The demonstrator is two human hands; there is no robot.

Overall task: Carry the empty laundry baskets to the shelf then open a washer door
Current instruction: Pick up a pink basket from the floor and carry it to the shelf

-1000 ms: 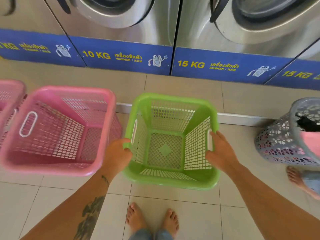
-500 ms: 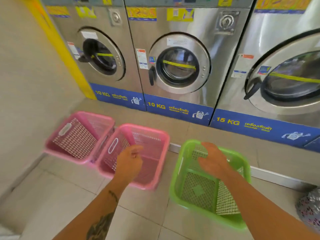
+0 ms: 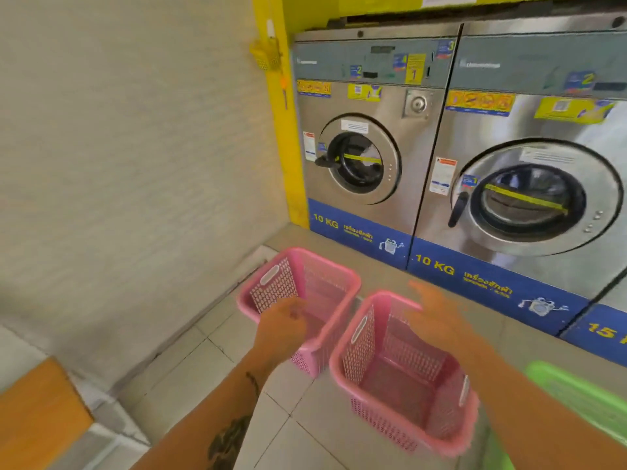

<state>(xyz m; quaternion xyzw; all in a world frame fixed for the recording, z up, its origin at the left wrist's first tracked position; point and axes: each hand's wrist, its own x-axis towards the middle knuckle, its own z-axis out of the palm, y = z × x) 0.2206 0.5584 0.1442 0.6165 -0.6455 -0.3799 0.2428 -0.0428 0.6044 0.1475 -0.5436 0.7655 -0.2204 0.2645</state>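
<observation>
Left hand loosely curled, empty, over far pink plastic mesh basket. Right hand blurred, fingers spread, over near pink plastic mesh basket.

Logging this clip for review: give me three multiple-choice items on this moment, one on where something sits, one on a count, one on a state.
1. Where is the green basket?
A. At the right edge
B. Against the left wall
C. On a washer

2. How many pink baskets are on the floor?
A. One
B. Two
C. Four

3. What are the hands doing?
A. Both gripping a basket
B. Pulling a washer door
C. Over the baskets, holding nothing

Answers: 1 A, it is cut off at the right edge. 2 B, far pink basket and near pink basket. 3 C, left hand and right hand grasp nothing.
</observation>
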